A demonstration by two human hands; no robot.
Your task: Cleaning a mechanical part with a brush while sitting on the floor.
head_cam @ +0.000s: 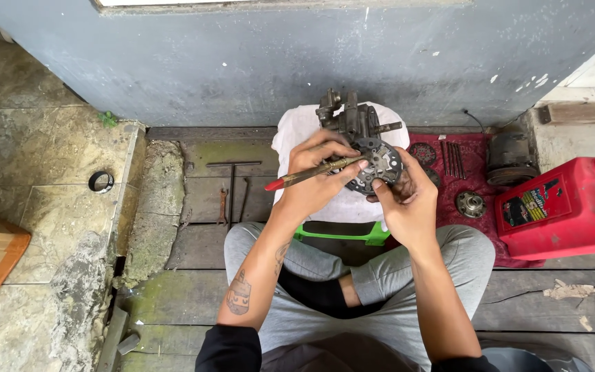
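Observation:
A grimy metal compressor body lies on a white cloth in front of my crossed legs. Against its near end sits a round perforated metal disc. My left hand grips a red-handled tool, its metal tip resting at the disc's left edge. My right hand holds the disc's lower right rim with thumb and fingers.
A red cloth at right carries several thin rods, a small hub and a dark pulley. A red plastic jug stands at far right. A T-handle wrench lies left on the planks; a grey wall stands behind.

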